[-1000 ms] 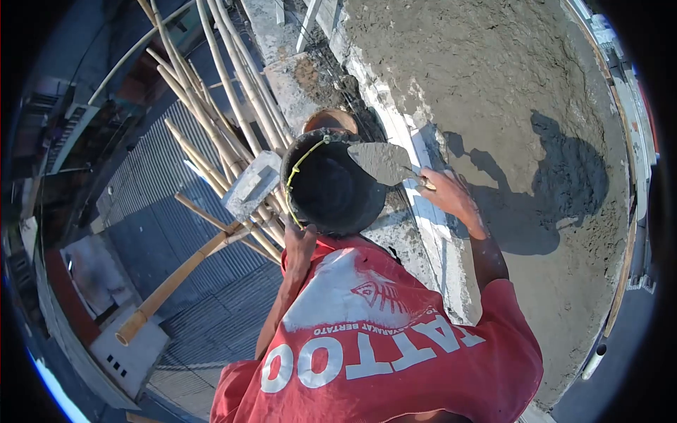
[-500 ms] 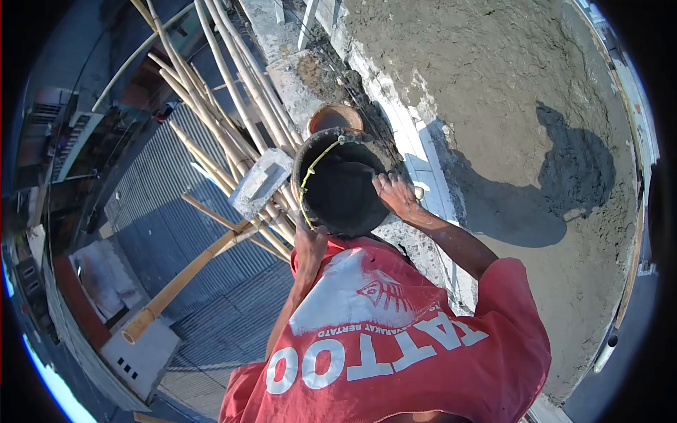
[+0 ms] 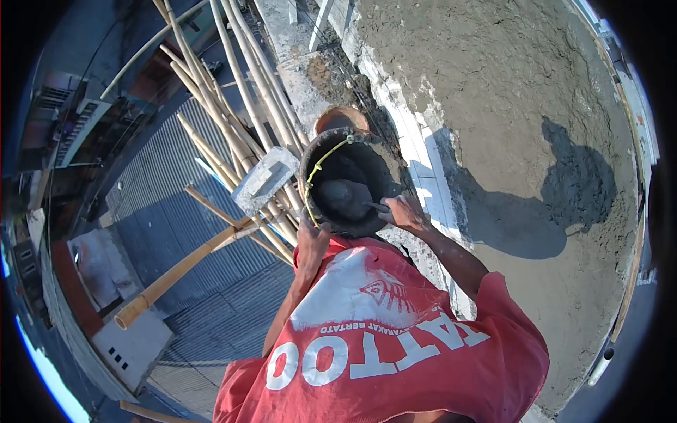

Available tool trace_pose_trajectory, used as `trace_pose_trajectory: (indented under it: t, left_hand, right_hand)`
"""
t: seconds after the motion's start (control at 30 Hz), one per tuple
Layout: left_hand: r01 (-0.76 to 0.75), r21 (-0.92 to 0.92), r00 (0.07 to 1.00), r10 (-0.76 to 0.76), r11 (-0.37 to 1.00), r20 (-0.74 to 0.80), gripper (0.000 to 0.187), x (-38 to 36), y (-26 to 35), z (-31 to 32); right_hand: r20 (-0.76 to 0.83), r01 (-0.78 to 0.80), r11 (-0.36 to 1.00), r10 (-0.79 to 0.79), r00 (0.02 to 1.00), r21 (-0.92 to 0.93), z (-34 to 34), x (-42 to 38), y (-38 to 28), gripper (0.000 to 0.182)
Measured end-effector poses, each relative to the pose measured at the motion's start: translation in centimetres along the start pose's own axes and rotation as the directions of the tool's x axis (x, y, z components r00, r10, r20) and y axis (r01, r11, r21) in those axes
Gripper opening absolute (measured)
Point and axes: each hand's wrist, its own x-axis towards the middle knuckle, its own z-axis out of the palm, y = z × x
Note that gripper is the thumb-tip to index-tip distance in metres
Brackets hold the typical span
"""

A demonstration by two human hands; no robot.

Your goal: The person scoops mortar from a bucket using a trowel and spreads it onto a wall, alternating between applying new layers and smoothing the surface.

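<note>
A black bucket with a yellow cord on its rim sits in front of my chest. My left hand grips its near rim from below. My right hand is shut on the handle of a trowel. The grey blade lies inside the bucket, down in the mortar. To the right rises a wall covered in wet grey plaster, and my shadow falls on it. My red shirt with white letters fills the lower part of the view.
Bamboo scaffold poles run up on the left, with a grey block resting on them. An orange pot stands just beyond the bucket. Corrugated metal roofs lie far below. A white strip edges the plaster.
My right hand has brought the trowel from beside the plastered wall, over the rim, down into the bucket. My left hand has kept its hold on the bucket.
</note>
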Motion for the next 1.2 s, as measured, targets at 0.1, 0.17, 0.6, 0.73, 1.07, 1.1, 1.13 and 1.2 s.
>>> trace_pose_trajectory:
  t: [0.1, 0.17, 0.6, 0.73, 1.07, 1.1, 1.13, 1.2]
  left_hand:
    - [-0.042, -0.011, 0.999, 0.042, 0.999, -0.032, 0.050, 0.7, -2.2, 0.0]
    - [-0.088, -0.045, 0.995, 0.085, 0.995, -0.050, 0.048, 1.0, -2.4, 0.1]
    - [-0.148, -0.305, 0.988, 0.152, 0.941, -0.011, 0.043, 2.2, -1.3, -0.8]
    - [-0.116, -0.195, 0.993, 0.108, 0.974, -0.052, 0.043, 0.7, 1.3, -0.5]
    - [-0.111, -0.021, 0.991, 0.109, 0.994, -0.084, 0.045, 1.9, -1.3, -0.7]
    - [-0.099, 0.007, 0.991, 0.099, 0.995, -0.086, 0.045, 1.7, -0.5, -0.7]
    - [-0.080, 0.041, 0.993, 0.083, 0.996, -0.088, 0.045, 1.6, 0.4, -0.6]
    - [-0.028, -0.103, 0.999, 0.025, 0.994, -0.030, 0.046, 2.0, -1.7, -0.9]
  right_hand:
    - [0.042, -0.093, 0.992, 0.097, 0.994, -0.084, -0.7, -1.1, 0.1, 0.030]
    - [-0.027, -0.154, 0.976, 0.152, 0.988, -0.152, -2.0, -2.0, -0.9, 0.030]
    - [0.135, 0.112, 0.875, -0.197, 0.971, 0.471, -25.7, -0.5, -7.6, 0.028]
    - [0.074, 0.122, 0.531, -0.333, 0.940, 0.838, -31.9, 7.1, -2.7, 0.021]
    - [-0.604, -0.128, 0.855, 0.453, 0.656, 0.502, -32.6, -7.1, 4.6, 0.039]
    - [-0.581, -0.140, 0.841, 0.471, 0.663, 0.522, -30.4, -7.5, 4.4, 0.039]
    - [-0.669, -0.141, 0.960, 0.271, 0.692, 0.243, -27.5, -7.4, 3.8, 0.034]
    - [-0.552, -0.122, 0.991, 0.070, 0.831, -0.058, -22.3, -6.6, 1.7, 0.031]
